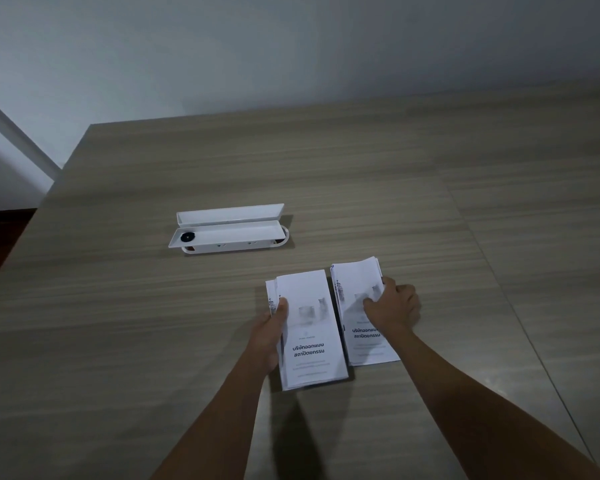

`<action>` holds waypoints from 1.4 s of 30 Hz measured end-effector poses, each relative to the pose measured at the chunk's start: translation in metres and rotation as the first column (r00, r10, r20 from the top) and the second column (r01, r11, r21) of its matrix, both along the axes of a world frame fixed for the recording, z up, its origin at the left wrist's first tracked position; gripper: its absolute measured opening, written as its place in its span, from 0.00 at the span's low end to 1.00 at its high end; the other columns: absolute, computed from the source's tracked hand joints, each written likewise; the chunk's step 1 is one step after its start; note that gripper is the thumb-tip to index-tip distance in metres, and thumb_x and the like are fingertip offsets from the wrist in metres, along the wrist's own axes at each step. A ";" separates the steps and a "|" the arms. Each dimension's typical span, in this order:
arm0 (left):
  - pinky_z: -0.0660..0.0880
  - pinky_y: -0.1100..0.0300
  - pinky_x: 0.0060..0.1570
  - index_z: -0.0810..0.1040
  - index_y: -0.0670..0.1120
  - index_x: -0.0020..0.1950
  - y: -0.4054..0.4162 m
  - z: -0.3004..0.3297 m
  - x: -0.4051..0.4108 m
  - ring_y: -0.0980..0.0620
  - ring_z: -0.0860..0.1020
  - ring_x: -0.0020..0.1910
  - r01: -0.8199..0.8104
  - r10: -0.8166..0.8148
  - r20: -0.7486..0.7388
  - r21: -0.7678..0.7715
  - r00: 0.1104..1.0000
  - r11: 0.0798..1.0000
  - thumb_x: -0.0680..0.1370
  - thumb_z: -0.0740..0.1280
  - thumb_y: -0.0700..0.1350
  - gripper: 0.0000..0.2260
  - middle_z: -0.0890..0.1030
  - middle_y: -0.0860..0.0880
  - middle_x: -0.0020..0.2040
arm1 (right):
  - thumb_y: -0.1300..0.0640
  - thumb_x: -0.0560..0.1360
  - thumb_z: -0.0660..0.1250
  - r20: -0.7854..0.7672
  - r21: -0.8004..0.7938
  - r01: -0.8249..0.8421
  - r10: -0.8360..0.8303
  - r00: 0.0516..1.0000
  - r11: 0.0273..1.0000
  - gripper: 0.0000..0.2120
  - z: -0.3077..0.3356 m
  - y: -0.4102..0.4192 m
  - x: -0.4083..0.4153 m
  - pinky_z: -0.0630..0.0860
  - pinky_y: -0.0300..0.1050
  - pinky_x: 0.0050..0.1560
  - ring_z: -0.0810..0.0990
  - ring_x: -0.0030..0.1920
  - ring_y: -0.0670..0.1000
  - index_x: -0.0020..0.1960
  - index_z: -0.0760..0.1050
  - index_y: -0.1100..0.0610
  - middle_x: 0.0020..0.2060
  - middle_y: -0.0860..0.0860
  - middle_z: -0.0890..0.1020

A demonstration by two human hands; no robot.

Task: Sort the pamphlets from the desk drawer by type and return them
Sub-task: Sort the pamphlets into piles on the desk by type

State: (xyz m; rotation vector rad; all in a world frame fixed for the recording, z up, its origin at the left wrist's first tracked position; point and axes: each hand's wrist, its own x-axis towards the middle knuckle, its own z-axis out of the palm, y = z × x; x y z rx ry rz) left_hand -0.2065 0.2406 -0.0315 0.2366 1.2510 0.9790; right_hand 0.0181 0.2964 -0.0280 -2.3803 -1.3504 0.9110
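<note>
Left hand (272,327): closed on left stack (309,327), thumb on top, lower centre.
Right hand (394,304): fingers curled onto right stack (359,282), just beside.

Two stacks of white pamphlets are lying side by side on the wood-grain surface (187,341), close together with a narrow gap between them. The left stack (309,327) is sitting nearer the camera, its top sheet showing a faint grey picture above dark printed lettering; a few sheets are peeking out along its left edge. The right stack (357,306) is lying slightly farther back and tilted, carrying the same print, with its upper sheets fanning apart at the far right corner.
</note>
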 end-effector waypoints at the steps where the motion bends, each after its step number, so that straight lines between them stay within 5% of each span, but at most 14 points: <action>1: 0.85 0.44 0.48 0.79 0.38 0.68 0.000 -0.002 -0.001 0.39 0.86 0.55 0.006 -0.006 0.003 0.000 1.000 1.000 0.84 0.64 0.49 0.19 0.84 0.36 0.61 | 0.53 0.69 0.71 -0.041 0.011 0.024 -0.023 0.999 1.000 0.30 -0.001 0.000 0.000 0.64 0.61 0.70 0.63 0.69 0.63 0.69 0.67 0.51 0.66 0.60 0.63; 5: 0.85 0.43 0.47 0.79 0.39 0.67 0.000 -0.001 -0.003 0.40 0.86 0.54 0.013 -0.013 0.020 0.009 1.000 1.000 0.84 0.63 0.49 0.18 0.84 0.36 0.61 | 0.56 0.71 0.72 -0.119 0.003 0.068 -0.067 0.991 0.998 0.29 0.003 0.003 0.005 0.64 0.56 0.70 0.64 0.70 0.61 0.70 0.66 0.54 0.68 0.60 0.64; 8: 0.85 0.42 0.48 0.78 0.39 0.69 -0.002 -0.005 -0.003 0.39 0.87 0.53 0.029 -0.030 0.038 0.017 0.999 0.999 0.84 0.64 0.49 0.18 0.85 0.37 0.60 | 0.54 0.70 0.73 -0.042 0.003 0.051 -0.051 0.998 0.999 0.29 0.012 0.003 0.004 0.63 0.55 0.69 0.65 0.69 0.61 0.68 0.67 0.53 0.67 0.59 0.66; 12: 0.85 0.44 0.45 0.79 0.39 0.68 -0.003 -0.006 0.001 0.39 0.87 0.52 0.039 -0.039 0.042 -0.001 0.998 0.999 0.83 0.65 0.50 0.18 0.86 0.38 0.58 | 0.57 0.68 0.73 0.113 0.416 -0.011 -0.040 0.993 0.909 0.27 0.018 -0.009 -0.008 0.65 0.55 0.63 0.71 0.61 0.58 0.66 0.71 0.53 0.61 0.55 0.73; 14: 0.85 0.46 0.41 0.80 0.40 0.65 -0.001 0.001 0.006 0.41 0.88 0.48 0.061 -0.061 0.044 0.001 0.997 0.998 0.83 0.65 0.50 0.17 0.88 0.40 0.53 | 0.57 0.73 0.71 -0.143 0.533 0.025 0.061 0.988 0.846 0.20 0.025 -0.019 -0.017 0.72 0.49 0.52 0.76 0.49 0.54 0.64 0.72 0.54 0.52 0.54 0.78; 16: 0.86 0.46 0.41 0.81 0.41 0.64 0.001 0.009 0.011 0.41 0.88 0.49 0.082 -0.082 0.030 0.002 0.996 0.997 0.83 0.65 0.50 0.16 0.88 0.40 0.53 | 0.53 0.79 0.67 -0.522 0.347 0.110 0.095 0.848 0.931 0.17 0.039 -0.033 -0.028 0.74 0.40 0.41 0.77 0.40 0.49 0.66 0.70 0.54 0.43 0.51 0.78; 19: 0.83 0.41 0.54 0.78 0.41 0.70 0.002 0.015 0.021 0.36 0.83 0.61 0.130 -0.130 0.015 0.009 0.991 0.992 0.81 0.67 0.54 0.23 0.84 0.36 0.63 | 0.43 0.79 0.63 -0.682 0.085 -0.067 0.107 0.723 0.994 0.22 0.047 -0.049 -0.033 0.77 0.38 0.48 0.82 0.51 0.46 0.69 0.68 0.51 0.54 0.48 0.81; 23: 0.78 0.36 0.62 0.78 0.44 0.70 0.000 0.027 0.027 0.34 0.83 0.62 0.236 -0.236 -0.004 0.007 0.972 0.972 0.77 0.68 0.60 0.27 0.83 0.37 0.64 | 0.47 0.81 0.61 -0.680 0.109 -0.106 0.153 0.717 0.988 0.19 0.044 -0.067 -0.031 0.76 0.41 0.55 0.79 0.60 0.50 0.70 0.66 0.50 0.62 0.48 0.79; 28: 0.82 0.48 0.55 0.80 0.43 0.69 -0.002 0.039 0.039 0.40 0.85 0.55 0.294 -0.293 0.112 0.008 0.949 0.956 0.86 0.51 0.60 0.28 0.83 0.37 0.65 | 0.47 0.80 0.63 -0.689 0.079 -0.094 0.122 0.714 0.992 0.22 0.048 -0.071 -0.018 0.75 0.57 0.66 0.80 0.61 0.53 0.72 0.66 0.51 0.64 0.52 0.79; 35: 0.82 0.49 0.52 0.79 0.42 0.69 -0.008 0.039 0.046 0.41 0.86 0.52 0.268 -0.268 0.073 0.003 0.961 0.963 0.87 0.52 0.55 0.24 0.86 0.40 0.59 | 0.46 0.80 0.64 -0.653 0.067 -0.125 0.138 0.744 0.990 0.25 0.060 -0.073 -0.005 0.76 0.55 0.63 0.80 0.60 0.54 0.74 0.64 0.51 0.64 0.52 0.78; 42: 0.84 0.47 0.49 0.76 0.42 0.71 -0.008 0.033 0.051 0.39 0.85 0.54 0.199 -0.200 0.061 0.021 0.978 0.980 0.86 0.57 0.52 0.20 0.81 0.36 0.66 | 0.46 0.80 0.63 -0.653 0.068 -0.109 0.127 0.746 0.992 0.31 0.062 -0.079 -0.003 0.76 0.50 0.60 0.80 0.60 0.54 0.78 0.54 0.49 0.66 0.52 0.77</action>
